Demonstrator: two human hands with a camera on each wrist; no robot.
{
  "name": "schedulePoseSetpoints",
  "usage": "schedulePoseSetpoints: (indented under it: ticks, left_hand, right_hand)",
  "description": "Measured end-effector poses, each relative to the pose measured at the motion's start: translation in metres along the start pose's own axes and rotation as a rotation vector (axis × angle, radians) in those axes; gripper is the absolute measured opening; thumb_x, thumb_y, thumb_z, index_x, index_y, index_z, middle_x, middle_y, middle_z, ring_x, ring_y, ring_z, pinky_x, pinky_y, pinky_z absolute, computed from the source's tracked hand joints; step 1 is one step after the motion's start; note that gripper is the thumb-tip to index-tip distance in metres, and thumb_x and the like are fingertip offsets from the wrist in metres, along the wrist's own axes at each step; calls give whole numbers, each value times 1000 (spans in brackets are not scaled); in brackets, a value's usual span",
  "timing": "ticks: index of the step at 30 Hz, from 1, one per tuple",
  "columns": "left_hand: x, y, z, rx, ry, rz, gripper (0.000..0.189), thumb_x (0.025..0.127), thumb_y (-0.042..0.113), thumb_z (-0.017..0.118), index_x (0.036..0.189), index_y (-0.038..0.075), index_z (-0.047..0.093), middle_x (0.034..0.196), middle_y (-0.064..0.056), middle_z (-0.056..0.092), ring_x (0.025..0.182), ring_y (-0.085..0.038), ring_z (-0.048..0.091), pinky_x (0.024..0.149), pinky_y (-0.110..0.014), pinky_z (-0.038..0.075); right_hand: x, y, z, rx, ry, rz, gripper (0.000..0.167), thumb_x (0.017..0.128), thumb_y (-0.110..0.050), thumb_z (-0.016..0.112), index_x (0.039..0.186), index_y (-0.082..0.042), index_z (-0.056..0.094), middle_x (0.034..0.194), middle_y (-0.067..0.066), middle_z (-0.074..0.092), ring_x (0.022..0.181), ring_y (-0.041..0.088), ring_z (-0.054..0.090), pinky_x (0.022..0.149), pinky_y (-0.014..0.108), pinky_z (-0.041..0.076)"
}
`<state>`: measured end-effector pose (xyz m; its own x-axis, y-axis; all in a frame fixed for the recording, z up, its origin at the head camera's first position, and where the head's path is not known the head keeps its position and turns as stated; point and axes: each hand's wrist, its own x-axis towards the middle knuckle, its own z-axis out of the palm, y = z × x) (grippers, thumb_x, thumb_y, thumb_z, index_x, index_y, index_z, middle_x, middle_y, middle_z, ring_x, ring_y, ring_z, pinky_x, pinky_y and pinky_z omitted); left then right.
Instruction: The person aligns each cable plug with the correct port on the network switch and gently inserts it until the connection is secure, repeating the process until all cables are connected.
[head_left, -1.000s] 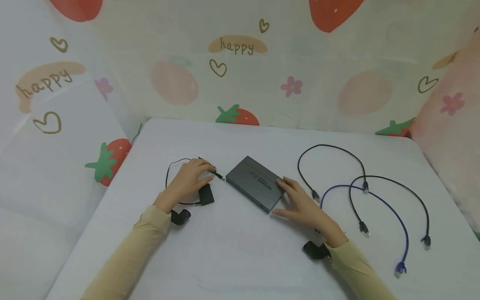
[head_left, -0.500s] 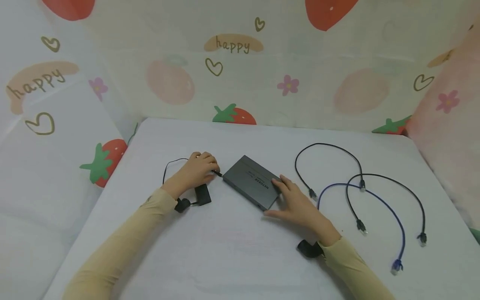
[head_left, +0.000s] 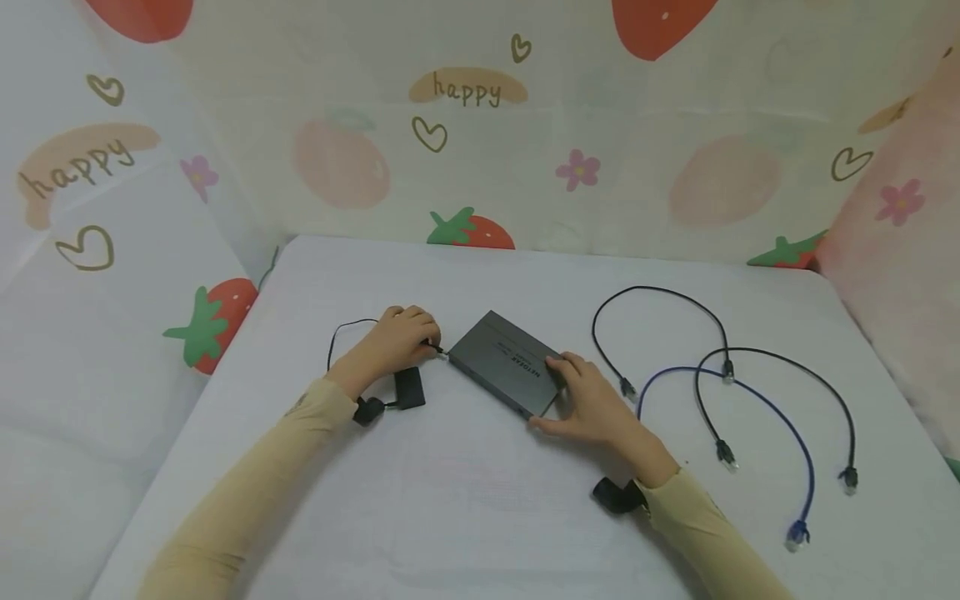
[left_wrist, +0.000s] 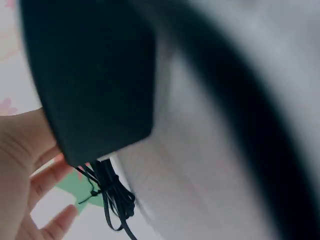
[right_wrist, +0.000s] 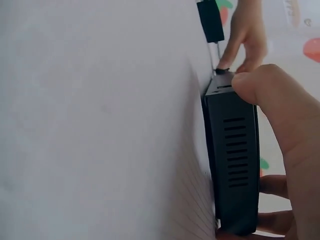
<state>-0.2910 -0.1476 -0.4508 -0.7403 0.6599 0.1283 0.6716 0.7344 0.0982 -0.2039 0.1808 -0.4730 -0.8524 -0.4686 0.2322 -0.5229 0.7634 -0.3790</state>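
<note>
In the head view a dark grey NETGEAR network switch (head_left: pixel 498 358) lies on the white table. My right hand (head_left: pixel 592 400) grips its right end, the thumb on the near edge and the fingers over the top. The right wrist view shows that end's vent slots (right_wrist: pixel 235 155), with the right thumb (right_wrist: pixel 250 87) at a corner. Beside the switch's left corner, my left hand (head_left: pixel 399 340) pinches a thin black power plug (head_left: pixel 441 351), its tip right at the switch. Its black power adapter (head_left: pixel 409 388) sits below that hand; a tied cord bundle (left_wrist: pixel 112 192) shows beyond it in the left wrist view.
Two black Ethernet cables (head_left: pixel 813 379) and a blue Ethernet cable (head_left: pixel 787 425) lie looped, partly crossing, on the right of the table. A strawberry-patterned cloth (head_left: pixel 480 167) stands behind the table's back edge.
My left hand has shifted right and closed its fingers near the plug, now beside the switch. My right thumb has come in against the switch's near corner. The Ethernet cables lie as before.
</note>
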Motion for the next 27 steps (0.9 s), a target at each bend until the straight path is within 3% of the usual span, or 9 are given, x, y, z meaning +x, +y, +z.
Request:
schedulePoseSetpoints:
  ticks: [4, 9, 13, 20, 27]
  left_hand:
    - [-8, 5, -3, -89, 72, -16, 7, 90, 22, 59, 95, 19, 63, 102, 4, 65, 104, -16, 56, 100, -48, 33]
    - [-16, 17, -4, -126, 178, 68, 8, 92, 23, 57, 95, 17, 61, 93, 7, 64, 88, -10, 60, 99, -47, 33]
    - [-17, 27, -2, -159, 249, 122, 10, 89, 19, 61, 99, 14, 63, 93, 5, 64, 83, -8, 60, 98, -44, 36]
    - [-11, 50, 5, -283, 320, 210, 13, 85, 14, 65, 98, 11, 64, 91, 3, 65, 78, -8, 58, 78, -29, 48]
    - [-9, 74, 12, -275, 363, 190, 9, 85, 17, 65, 94, 14, 64, 88, 5, 64, 77, -5, 56, 67, -22, 49]
  right_hand:
    - [2, 3, -2, 21, -12, 21, 89, 68, -51, 73, 135, -2, 43, 134, 26, 43, 122, 41, 44, 98, 53, 39]
    - [4, 7, -7, 96, -39, 87, 81, 72, -48, 71, 136, -7, 44, 137, 23, 43, 126, 39, 41, 100, 54, 37]
    - [5, 10, -9, 131, -45, 85, 80, 73, -47, 71, 137, -8, 43, 138, 20, 43, 127, 36, 41, 101, 53, 36]
    - [5, 14, -12, 204, -63, 111, 77, 76, -46, 70, 138, -11, 42, 139, 14, 44, 122, 29, 46, 97, 45, 41]
    - [8, 17, -18, 248, -95, 139, 70, 79, -45, 67, 137, -14, 44, 136, 9, 47, 113, 25, 52, 93, 43, 43]
